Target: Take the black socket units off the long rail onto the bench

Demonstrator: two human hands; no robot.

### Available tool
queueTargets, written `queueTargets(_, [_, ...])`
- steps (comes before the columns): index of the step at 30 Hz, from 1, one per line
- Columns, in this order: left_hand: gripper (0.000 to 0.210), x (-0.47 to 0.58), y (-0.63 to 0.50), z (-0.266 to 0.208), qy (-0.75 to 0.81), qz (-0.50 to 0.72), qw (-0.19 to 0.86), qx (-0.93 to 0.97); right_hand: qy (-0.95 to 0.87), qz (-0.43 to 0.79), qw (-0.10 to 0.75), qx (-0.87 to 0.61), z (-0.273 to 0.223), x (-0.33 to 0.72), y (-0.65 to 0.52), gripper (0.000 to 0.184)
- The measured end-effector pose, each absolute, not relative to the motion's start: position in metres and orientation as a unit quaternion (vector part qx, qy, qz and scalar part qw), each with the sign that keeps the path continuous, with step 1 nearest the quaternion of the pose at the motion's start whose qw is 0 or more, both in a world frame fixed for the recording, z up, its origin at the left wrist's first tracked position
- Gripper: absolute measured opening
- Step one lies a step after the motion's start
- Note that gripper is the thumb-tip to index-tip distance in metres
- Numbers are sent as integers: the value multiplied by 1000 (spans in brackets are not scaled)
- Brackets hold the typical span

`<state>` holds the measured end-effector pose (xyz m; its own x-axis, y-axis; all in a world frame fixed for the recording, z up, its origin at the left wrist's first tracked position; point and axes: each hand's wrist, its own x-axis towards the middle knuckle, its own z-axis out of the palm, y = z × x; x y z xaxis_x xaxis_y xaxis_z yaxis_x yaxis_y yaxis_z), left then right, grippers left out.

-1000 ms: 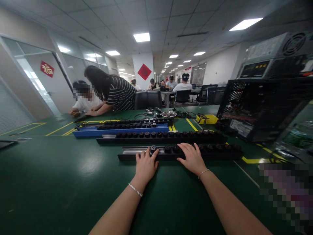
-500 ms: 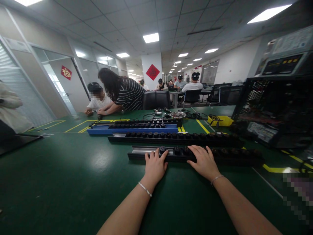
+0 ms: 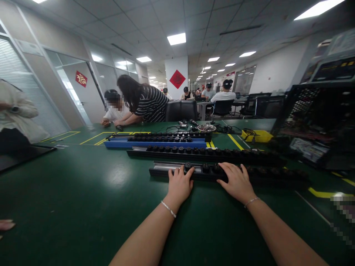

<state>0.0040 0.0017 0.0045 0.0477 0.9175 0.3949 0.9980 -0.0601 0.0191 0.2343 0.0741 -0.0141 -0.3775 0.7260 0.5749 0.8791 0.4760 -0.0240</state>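
Observation:
The nearest black rail (image 3: 163, 172) lies crosswise before me, with a silvery channel bare at its left end and round black socket-like pieces along the rest. My left hand (image 3: 179, 184) has its fingers bent around a lone round black piece (image 3: 188, 165) near that end. Fingertips rest on the rail there, partly hiding the contact. My right hand (image 3: 237, 181) grips the rail further right, thumb on its front side and fingers over the top, beside another round black piece (image 3: 205, 168). Its outer fingers hide what lies beneath them.
Behind lie a second black rail (image 3: 138, 153) and a blue rail (image 3: 119, 145). A metal bowl (image 3: 206, 128), cables and a yellow tray (image 3: 259, 136) stand further back. An open computer case (image 3: 318, 118) is at right. Two people lean over the table's far left; fingertips (image 3: 7, 224) show at the left edge.
The whole view has shifted slightly, so the table's things sit further right. Both hands keep their places on the rail. Someone's fingertips have appeared at the left edge.

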Motion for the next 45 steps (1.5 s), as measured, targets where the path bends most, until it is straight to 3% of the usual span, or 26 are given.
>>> queueTargets(45, [53, 3, 3, -1, -675, -179, 134, -703, -807, -138, 238, -522, -10, 226, 66, 54])
